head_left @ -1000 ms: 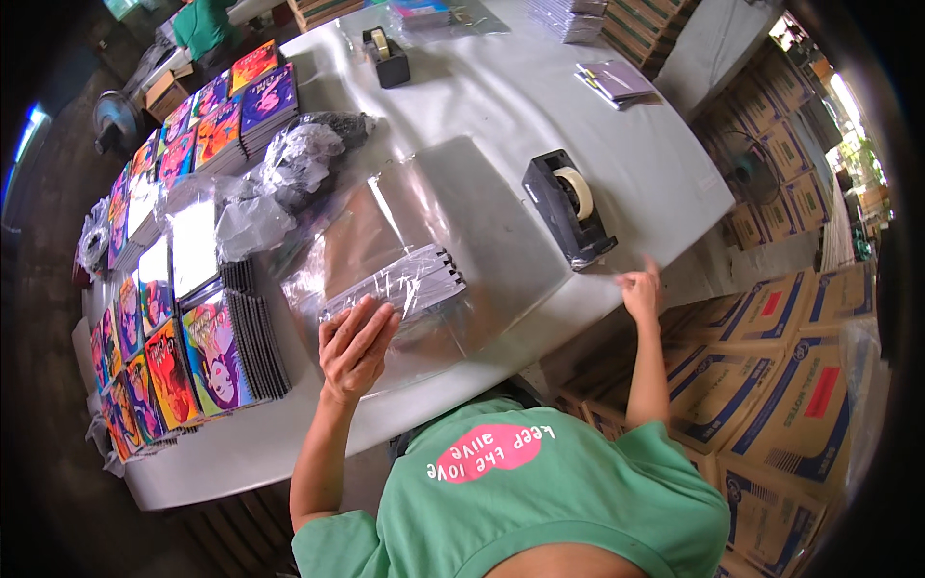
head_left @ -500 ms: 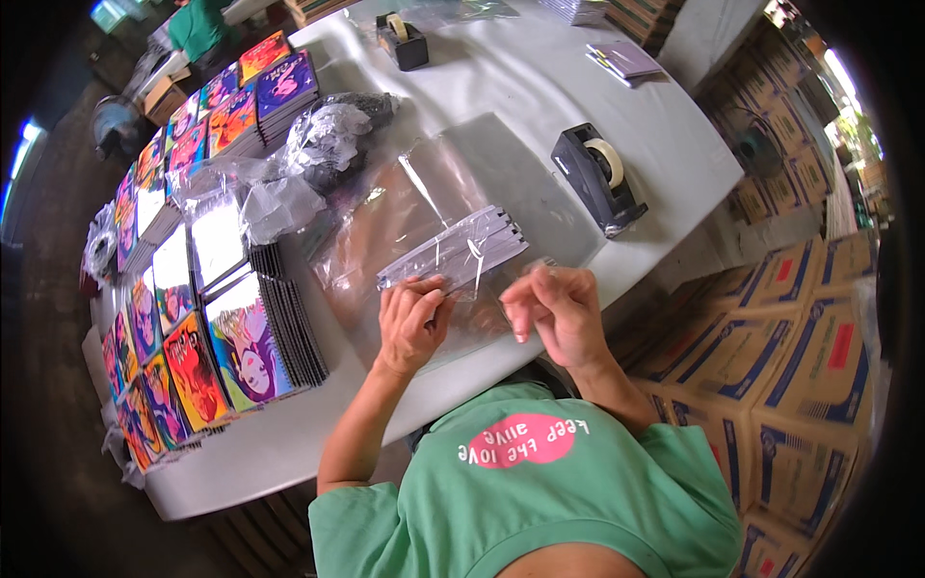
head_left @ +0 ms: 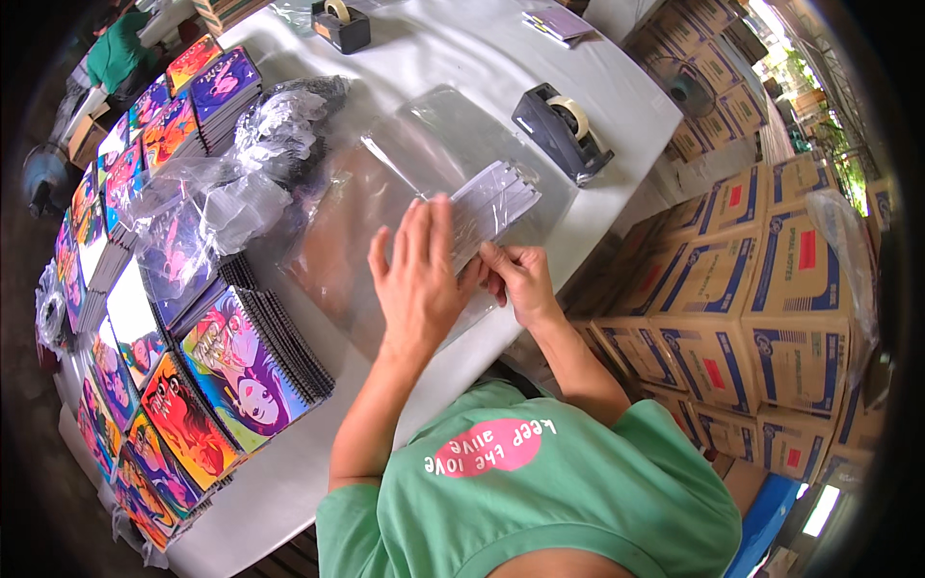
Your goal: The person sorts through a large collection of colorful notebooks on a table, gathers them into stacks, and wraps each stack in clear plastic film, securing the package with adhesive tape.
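A pale, long bundle in shiny clear plastic wrap (head_left: pixel 496 199) lies slanted on the table, on top of flat clear plastic sheets (head_left: pixel 332 231). Over its near left part is my left hand (head_left: pixel 416 275), open, with fingers stretched out and thumb reaching toward my right hand. My right hand (head_left: pixel 523 281) is closed in a pinch at the bundle's near end, apparently on the wrap's edge; its fingertips are partly hidden. Beyond the bundle, to the right, stands a black tape dispenser (head_left: pixel 564 132) with a pale roll.
Stacks of colourful spiral notebooks (head_left: pixel 252 371) fill the table's left side, with crumpled clear plastic (head_left: pixel 275 144) against them. Another tape dispenser (head_left: pixel 340 27) and a purple pad (head_left: pixel 559 26) lie farther back. Cardboard boxes (head_left: pixel 711 308) are piled right. A person in green (head_left: pixel 120 60) is far left.
My left hand has opened and moved up over the bundle. My right hand has come in to its near end and pinched. The whole view has swung, so the table sits farther left.
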### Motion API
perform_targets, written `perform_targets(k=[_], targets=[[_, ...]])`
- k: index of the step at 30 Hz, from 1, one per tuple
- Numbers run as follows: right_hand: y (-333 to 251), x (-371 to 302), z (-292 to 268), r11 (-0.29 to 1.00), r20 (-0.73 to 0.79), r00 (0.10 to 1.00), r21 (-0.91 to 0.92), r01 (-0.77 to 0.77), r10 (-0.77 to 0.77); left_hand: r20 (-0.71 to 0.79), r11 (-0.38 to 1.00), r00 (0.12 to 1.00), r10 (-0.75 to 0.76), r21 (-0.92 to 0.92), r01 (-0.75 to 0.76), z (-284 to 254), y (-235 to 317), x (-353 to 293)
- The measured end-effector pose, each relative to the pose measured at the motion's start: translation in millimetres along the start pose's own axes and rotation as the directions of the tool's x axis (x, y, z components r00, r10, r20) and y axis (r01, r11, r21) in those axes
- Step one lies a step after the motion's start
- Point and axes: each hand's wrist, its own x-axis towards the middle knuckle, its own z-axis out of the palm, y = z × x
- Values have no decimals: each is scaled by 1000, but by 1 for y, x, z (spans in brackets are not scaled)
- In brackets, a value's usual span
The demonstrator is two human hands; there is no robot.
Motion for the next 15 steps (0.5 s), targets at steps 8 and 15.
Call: perform_targets(k=[8, 15], targets=[[60, 4, -10, 964, -191, 973, -206, -166, 127, 319, 922, 940, -126, -313, 229, -27, -6, 27], [-76, 2, -39, 789, -321, 735, -397, 468, -598, 509, 73, 689, -515, -775, 627, 7, -56, -14]])
